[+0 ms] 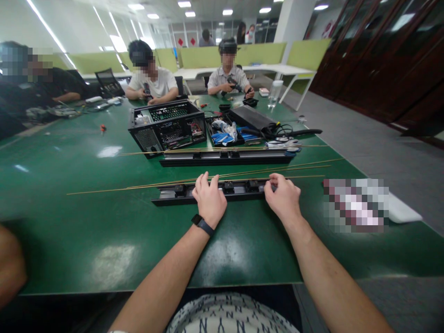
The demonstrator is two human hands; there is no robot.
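A long black channel rail (239,196) lies across the green table in front of me, with small black blocks (228,187) set along its inside. My left hand (210,199), wearing a dark wristband, rests over the rail left of its middle. Its fingers are stretched out and slightly apart, reaching past the far edge. At the rail's right end, my right hand (284,196) has its fingers curled together; what they pinch, if anything, is hidden. Several thin brass-coloured rods (100,191) run along the rail's far side and stick out beyond both ends.
Beyond lies a second black rail (225,160) with more rods. Behind it are an open computer case (166,127), a tray with blue-white gloves (224,132) and cables (287,132). A white object (405,208) lies at right. Co-workers (152,85) sit across the table.
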